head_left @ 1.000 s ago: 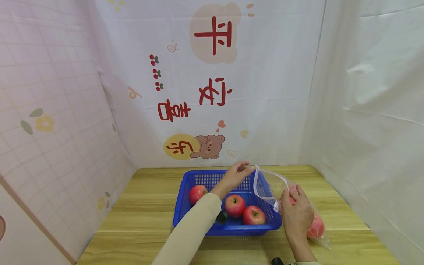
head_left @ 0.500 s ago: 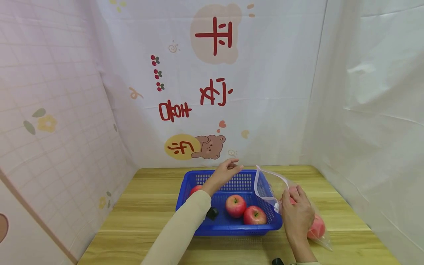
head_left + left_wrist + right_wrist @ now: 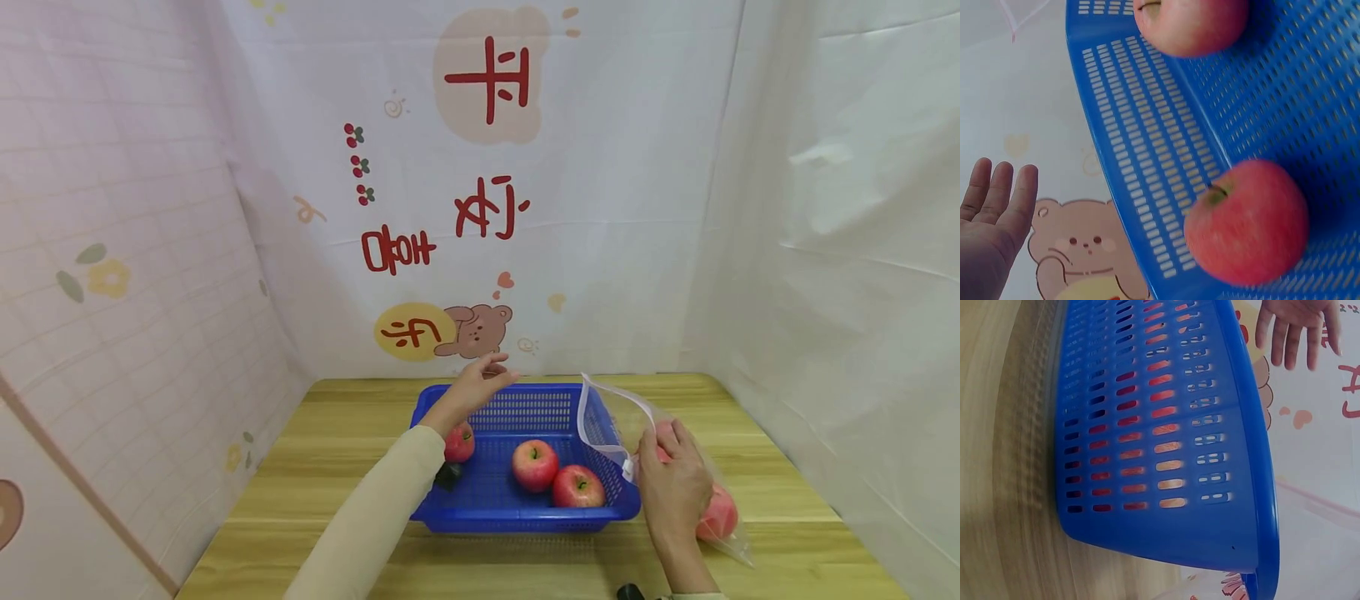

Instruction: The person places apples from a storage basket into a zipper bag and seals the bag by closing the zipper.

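Observation:
My left hand (image 3: pixel 472 392) hovers over the back left of a blue plastic basket (image 3: pixel 517 517), fingers loosely extended and holding nothing. Beneath that forearm sits a red apple (image 3: pixel 460 443), partly covered by the wrist. Two more apples, one in the middle (image 3: pixel 535 467) and one at the front right (image 3: pixel 579 487), rest on the basket floor. To the right, my right hand (image 3: pixel 675 483) grips a clear zip bag (image 3: pixel 626 412) near its white slider. The bag's mouth gapes toward the basket, and reddish round fruit (image 3: pixel 717 511) shows through the plastic.
The basket stands on a wood-grain table (image 3: pixel 345 433). White printed cloth (image 3: pixel 615 208) rises behind the table and on both sides. Black wrist camera mounts show at the left forearm (image 3: pixel 448 475) and by the right wrist (image 3: pixel 630 592).
My left hand has let go of the bag's far edge and moved left across the basket, uncovering its middle. My right hand and the bag have stayed in place.

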Tool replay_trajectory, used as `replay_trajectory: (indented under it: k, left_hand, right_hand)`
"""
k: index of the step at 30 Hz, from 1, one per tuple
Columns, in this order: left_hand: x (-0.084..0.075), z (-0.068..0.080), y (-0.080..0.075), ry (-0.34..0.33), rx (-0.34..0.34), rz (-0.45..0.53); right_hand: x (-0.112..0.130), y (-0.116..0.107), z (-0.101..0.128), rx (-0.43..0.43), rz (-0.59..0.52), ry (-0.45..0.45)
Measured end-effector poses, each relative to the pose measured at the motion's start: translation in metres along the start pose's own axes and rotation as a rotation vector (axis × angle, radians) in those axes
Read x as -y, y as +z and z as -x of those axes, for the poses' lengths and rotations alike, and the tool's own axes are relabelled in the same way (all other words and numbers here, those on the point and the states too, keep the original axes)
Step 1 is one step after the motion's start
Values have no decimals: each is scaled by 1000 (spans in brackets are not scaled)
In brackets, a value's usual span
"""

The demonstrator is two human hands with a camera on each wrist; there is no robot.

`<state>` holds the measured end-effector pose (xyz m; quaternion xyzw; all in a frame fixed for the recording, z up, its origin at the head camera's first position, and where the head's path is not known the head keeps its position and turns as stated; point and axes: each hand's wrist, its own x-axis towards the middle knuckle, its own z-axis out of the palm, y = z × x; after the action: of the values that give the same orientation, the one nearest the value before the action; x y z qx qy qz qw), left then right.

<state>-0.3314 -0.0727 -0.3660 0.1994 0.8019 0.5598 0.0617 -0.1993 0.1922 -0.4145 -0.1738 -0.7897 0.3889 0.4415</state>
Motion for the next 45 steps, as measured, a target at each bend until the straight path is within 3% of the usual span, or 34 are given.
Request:
replay_trajectory:
  k: [9, 22, 33, 45]
  left_hand:
    - [11, 7, -29, 23, -70, -41]
    - [36, 27, -64, -36, -118, -81]
    - [54, 40, -78, -125, -110, -107]
    - [79, 43, -82, -123, -79, -188]
  right_hand:
    - [-2, -1, -2, 7, -18, -5]
    - [-2, -2, -2, 20, -21, -13]
    - [-5, -4, -1, 41, -6, 19]
    - [-5, -2, 0, 22, -29, 24]
